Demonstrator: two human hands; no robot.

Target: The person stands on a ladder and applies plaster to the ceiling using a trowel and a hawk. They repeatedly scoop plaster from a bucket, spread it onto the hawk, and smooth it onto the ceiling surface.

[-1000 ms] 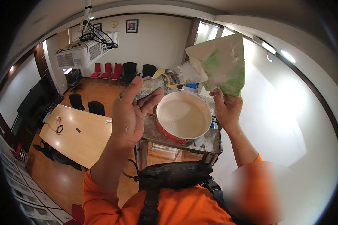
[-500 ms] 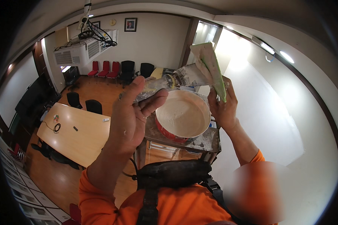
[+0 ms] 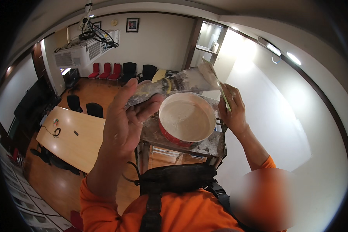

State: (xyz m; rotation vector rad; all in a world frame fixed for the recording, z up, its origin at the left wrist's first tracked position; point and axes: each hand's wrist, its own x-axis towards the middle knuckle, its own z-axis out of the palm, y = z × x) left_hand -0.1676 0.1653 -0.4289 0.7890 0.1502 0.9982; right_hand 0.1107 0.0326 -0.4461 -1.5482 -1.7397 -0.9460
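Note:
My left hand [image 3: 121, 125] is closed around the grimy handle of a wide putty knife [image 3: 191, 80]. Its blade points right, above the bucket, and its end meets a lump of pale putty [image 3: 208, 74] on a thin green plastic spreader [image 3: 225, 99]. That spreader is gripped near its lower end by my right hand [image 3: 235, 110], thumb and fingers pinching it; it is tilted, seen almost edge-on. Below and between both hands stands a red bucket [image 3: 169, 135] holding cream-coloured putty [image 3: 187, 120].
The bucket rests on a smeared, dusty platform [image 3: 150, 133]. A pale wall [image 3: 274, 116] with a brighter white patch rises at the right. Lower left are a long wooden table [image 3: 71, 135] and black chairs. A projector [image 3: 83, 52] hangs at upper left; red chairs [image 3: 104, 71] line the far wall.
The green spreader has swung from showing its broad face to nearly edge-on, its top dropping. My left hand and the putty knife have shifted slightly left.

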